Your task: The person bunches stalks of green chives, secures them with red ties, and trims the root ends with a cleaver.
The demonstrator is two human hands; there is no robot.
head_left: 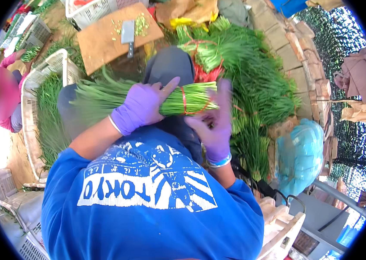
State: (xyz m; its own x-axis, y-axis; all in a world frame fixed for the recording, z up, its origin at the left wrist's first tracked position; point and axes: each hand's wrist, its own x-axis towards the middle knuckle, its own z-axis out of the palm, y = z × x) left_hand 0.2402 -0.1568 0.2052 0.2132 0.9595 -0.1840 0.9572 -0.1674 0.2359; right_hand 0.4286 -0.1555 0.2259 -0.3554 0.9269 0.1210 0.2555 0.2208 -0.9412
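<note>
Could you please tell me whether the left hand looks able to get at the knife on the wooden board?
Probably not at this moment: the left hand appears occupied holding the bundle of green stalks. The knife itself lies uncovered on the wooden board, its handle toward the person.

There are 2 hands (139, 108) (1 left, 1 right), 1 held bundle (195, 97), 1 knife (128, 33) and 1 board (98, 47).
</note>
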